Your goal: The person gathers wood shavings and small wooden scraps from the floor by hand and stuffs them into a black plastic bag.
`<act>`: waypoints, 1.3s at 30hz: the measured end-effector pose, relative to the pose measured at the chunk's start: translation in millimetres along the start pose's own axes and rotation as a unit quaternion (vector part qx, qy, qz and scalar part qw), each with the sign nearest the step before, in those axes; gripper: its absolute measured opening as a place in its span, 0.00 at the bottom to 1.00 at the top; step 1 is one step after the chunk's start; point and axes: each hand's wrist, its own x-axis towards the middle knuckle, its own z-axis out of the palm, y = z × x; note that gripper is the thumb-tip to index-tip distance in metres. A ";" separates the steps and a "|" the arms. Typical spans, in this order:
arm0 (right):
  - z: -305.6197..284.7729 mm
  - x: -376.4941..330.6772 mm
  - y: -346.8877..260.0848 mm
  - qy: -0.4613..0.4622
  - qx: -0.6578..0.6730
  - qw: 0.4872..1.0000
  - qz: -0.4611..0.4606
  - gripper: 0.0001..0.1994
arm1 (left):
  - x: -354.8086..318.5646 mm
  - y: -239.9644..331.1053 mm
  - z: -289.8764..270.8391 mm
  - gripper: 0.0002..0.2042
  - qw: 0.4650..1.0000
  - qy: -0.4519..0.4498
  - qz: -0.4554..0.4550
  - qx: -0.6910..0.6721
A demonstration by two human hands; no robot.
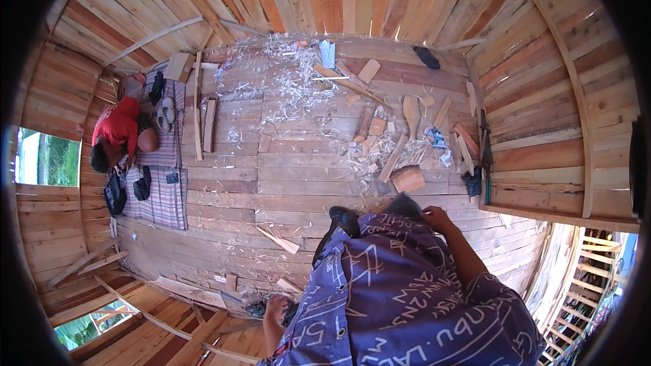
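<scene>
1. Inside a plank-walled hut, my right hand (437, 217) rests at the edge of a dark wedge-shaped piece (404, 205) lying on the plank floor (285, 183). The piece sits just in front of my purple patterned clothing (400, 285).
2. The fingers are curled down at the wedge's right corner. Whether they actually pinch it is too small to make out.
3. My left hand (277, 308) is low at my side, knuckles up, beside a small dark object (258, 309) and some pale wood offcuts (230, 282). I can't say from this view whether that hand is closed on anything.
4. The wedge looks flat, stiff and fairly light, so I judge it would lift easily with one hand. Its matte surface should not slip.
5. The best hold seems to be the broad near edge, thumb on top and fingers under it, rather than the thin point.
6. A squat wooden block (409, 179) lies just beyond the wedge, among short boards. It looks heavier and rough-sawn, with splintery edges to mind.
7. Pale wood shavings (285, 74) cover the far floor. Well apart on my left, another person in a red shirt (119, 125) lies on a striped mat (166, 193).
</scene>
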 end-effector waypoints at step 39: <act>3.4 451.8 -439.8 -0.196 -0.099 0.961 -0.170 0.12 | -0.2 321.9 -80.2 0.20 0.917 0.246 -0.024 -0.314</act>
